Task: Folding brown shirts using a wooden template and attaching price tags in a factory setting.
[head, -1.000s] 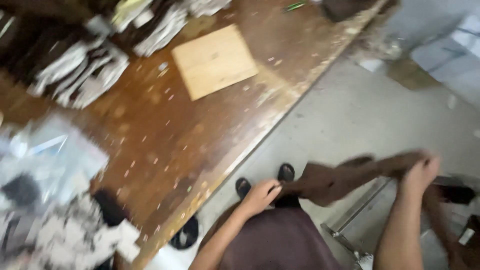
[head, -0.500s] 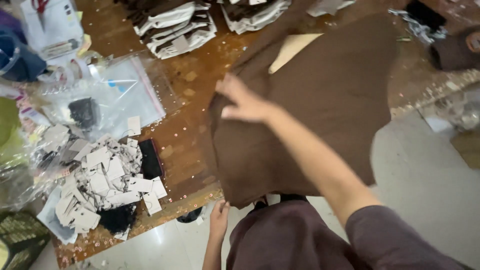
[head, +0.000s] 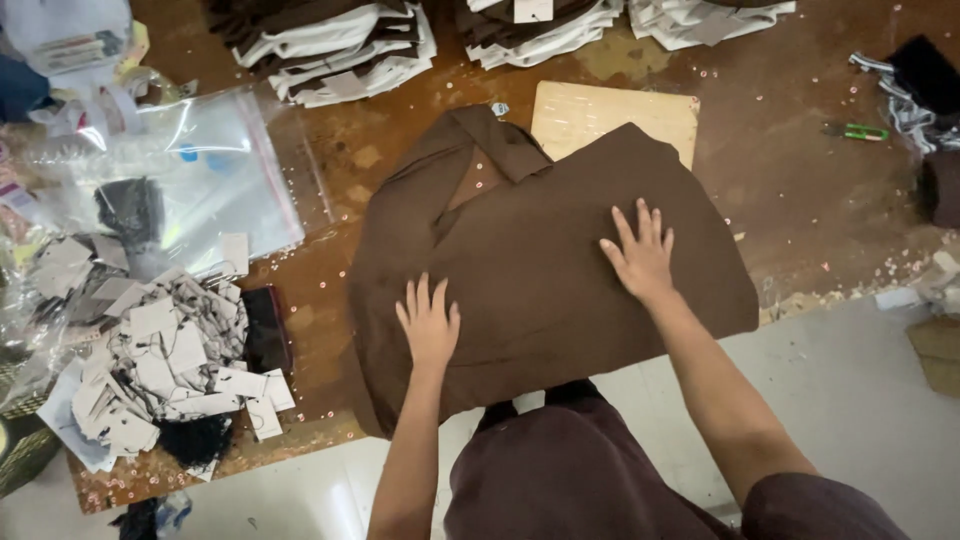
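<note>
The brown garment (head: 545, 270) is down now, spread across the middle of the frame on the wooden table (head: 800, 180); half a second ago it was still held up in the air. Both palms have landed on it: the left hand (head: 428, 322) flat with fingers spread, lower centre, the right hand (head: 640, 252) likewise, gripping nothing. It half covers the board (head: 610, 115). Paper tags (head: 150, 350) lie lower left; folded stacks (head: 340, 40) line the top.

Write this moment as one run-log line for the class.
left hand: flat on brown fabric garment | right hand: flat on it | garment: spread over worn wooden table, covering pale wooden board
</note>
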